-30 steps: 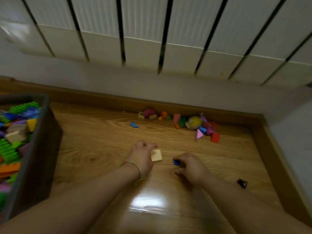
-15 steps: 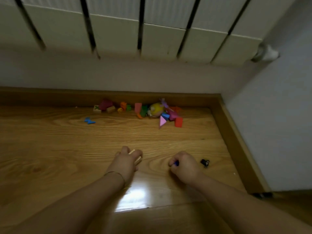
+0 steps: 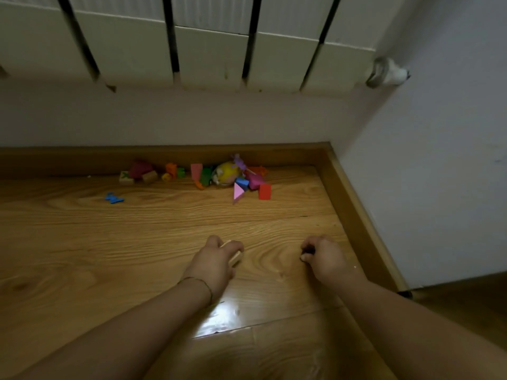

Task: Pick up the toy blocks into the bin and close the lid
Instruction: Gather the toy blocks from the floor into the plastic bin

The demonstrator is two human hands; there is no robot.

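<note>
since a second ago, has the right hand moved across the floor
Yes: the right hand has shifted rightward, closer to the skirting board along the right wall.

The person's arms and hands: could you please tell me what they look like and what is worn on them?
Both forearms are bare, with no sleeves in view. The left hand has a thin dark cord bracelet round its wrist. The right hand and its wrist show nothing worn: no glove, ring or watch.
</note>
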